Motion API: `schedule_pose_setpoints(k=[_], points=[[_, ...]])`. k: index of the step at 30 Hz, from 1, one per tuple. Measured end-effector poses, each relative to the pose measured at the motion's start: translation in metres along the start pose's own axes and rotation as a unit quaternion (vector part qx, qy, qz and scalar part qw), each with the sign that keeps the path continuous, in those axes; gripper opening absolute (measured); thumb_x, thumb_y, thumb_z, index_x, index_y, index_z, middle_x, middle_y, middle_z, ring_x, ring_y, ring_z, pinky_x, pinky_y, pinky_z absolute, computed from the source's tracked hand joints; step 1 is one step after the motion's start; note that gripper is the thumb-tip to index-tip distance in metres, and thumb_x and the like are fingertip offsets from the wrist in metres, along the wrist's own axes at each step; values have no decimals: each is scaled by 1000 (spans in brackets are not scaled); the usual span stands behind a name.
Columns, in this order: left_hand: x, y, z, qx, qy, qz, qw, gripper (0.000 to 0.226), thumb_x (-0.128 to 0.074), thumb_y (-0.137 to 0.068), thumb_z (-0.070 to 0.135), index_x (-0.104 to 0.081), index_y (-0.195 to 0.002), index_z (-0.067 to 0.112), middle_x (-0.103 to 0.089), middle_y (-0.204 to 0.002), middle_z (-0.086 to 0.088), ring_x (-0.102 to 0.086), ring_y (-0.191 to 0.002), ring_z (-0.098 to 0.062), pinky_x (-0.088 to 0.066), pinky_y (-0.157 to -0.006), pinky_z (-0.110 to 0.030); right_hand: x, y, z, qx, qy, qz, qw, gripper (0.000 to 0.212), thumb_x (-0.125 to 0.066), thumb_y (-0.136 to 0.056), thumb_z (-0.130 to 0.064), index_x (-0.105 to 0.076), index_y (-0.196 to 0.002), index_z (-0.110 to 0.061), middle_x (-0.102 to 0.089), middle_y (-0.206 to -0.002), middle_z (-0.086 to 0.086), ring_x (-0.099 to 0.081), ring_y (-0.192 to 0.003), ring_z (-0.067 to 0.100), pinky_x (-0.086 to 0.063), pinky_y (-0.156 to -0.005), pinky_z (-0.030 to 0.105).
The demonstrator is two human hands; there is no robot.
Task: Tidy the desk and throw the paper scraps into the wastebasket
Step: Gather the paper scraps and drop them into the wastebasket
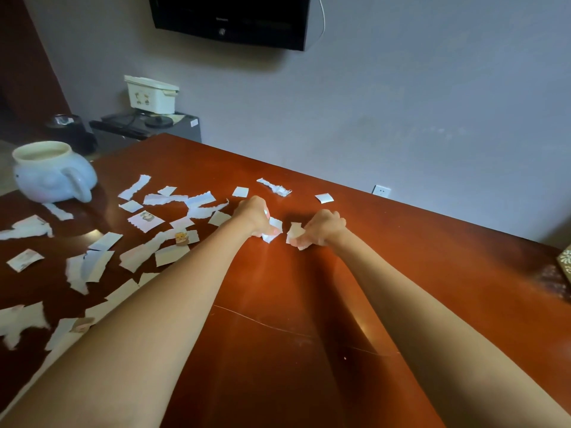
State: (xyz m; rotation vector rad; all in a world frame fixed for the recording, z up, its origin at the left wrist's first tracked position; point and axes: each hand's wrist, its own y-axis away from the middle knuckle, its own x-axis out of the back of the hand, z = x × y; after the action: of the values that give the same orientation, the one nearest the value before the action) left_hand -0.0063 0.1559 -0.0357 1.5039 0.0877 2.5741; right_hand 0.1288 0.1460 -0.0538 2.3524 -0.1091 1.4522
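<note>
Paper scraps [173, 225] lie all over the brown desk [401, 273], most of them to the left of the hands. Both arms reach out over the desk, side by side. The left hand [253, 216] is curled tight around a white scrap [274, 229] that sticks out under its fingers. The right hand [324, 227] is curled tight around a pale scrap [295, 231] too. The two hands are near each other but do not touch.

Just past the left hand sits a small square scrap [240, 191]. Next to that, a bit farther out, is a twisted strip [275, 186]. Past the right hand lies one more little scrap [324, 198], all by itself.

Far to the left of the hands stands a pale blue pot with a handle [55, 177], open at the top. A few long strips lie close to it.

One scrap with a little orange picture [182, 238] lies just left of the left arm. More scraps run under that arm, so parts of them are hidden.

The desk to the right of the right arm is mostly bare wood. A patterned thing [565, 261] peeks in at the far right edge, and I cannot tell what it is.
</note>
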Motion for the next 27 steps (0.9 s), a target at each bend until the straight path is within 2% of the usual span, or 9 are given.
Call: schedule_pose_setpoints(k=[3,7,11,14,18,20,22,24,27], points=[[-3,2,-1,4,7,18,1000,48,-68,-84,26,-55,-125,4,-59,-123,-16,-60,-111,-30,-52,-88,-30,2,5,0,15,-42,2,999,50,-79,-73,-30,-63,-116,-9,-53,-128,12,-45,-121,29,-43,-101,36],[-7,6,-2,15,40,36,998,52,-71,-82,21,-53,-127,3,-55,-130,-15,-55,-119,-31,-51,-90,-33,6,21,-3,50,-101,-14,994,39,-73,-79,-8,-61,-115,0,-62,-116,15,-60,-101,27,-51,-83,28],[-11,12,2,16,69,50,996,53,-71,-82,16,-50,-129,4,-54,-130,-15,-55,-119,-30,-52,-88,-30,7,31,-2,66,-109,-20,992,41,-72,-79,-5,-58,-117,1,-57,-95,11,-56,-77,20,-46,-62,24],[-14,19,2,31,100,44,994,50,-70,-83,15,-51,-128,4,-57,-127,-15,-59,-114,-31,-53,-87,-30,8,36,0,68,-104,-40,991,44,-71,-79,-4,-57,-120,3,-54,-94,10,-53,-85,21,-44,-70,25],[-16,32,4,51,144,26,988,51,-68,-85,19,-50,-130,5,-57,-129,-15,-59,-115,-30,-52,-89,-30,11,48,0,52,-87,-62,993,14,-67,-84,-8,-63,-94,0,-51,-69,4,-48,-60,15,-38,-47,16],[-13,43,9,60,179,29,982,50,-67,-86,21,-50,-131,7,-57,-128,-14,-60,-113,-28,-52,-82,-27,15,59,7,41,-107,-76,991,33,-63,-87,-7,-57,-118,3,-50,-71,4,-42,-54,10,-36,-36,11],[-9,60,19,60,226,29,972,46,-65,-87,20,-51,-130,8,-59,-124,-13,-62,-108,-25,-49,-73,-22,22,75,23,24,-161,-90,983,54,-60,-90,-7,-39,-139,2,-53,-83,9,-43,-55,11,-36,-36,10],[-7,84,36,36,273,23,961,35,-63,-89,19,-55,-122,9,-62,-109,-13,-64,-92,-21,-47,-67,-19,34,99,47,4,-245,-90,965,60,-59,-91,-9,-32,-144,-1,-60,-87,9,-46,-54,10,-38,-40,12],[-12,129,72,-18,324,10,946,12,-62,-89,19,-54,-98,16,-58,-81,-3,-52,-63,-10,-42,-57,-15,55,148,97,-6,-346,-60,936,56,-61,-90,-12,-38,-140,-1,-66,-74,4,-49,-50,6,-39,-50,16]])
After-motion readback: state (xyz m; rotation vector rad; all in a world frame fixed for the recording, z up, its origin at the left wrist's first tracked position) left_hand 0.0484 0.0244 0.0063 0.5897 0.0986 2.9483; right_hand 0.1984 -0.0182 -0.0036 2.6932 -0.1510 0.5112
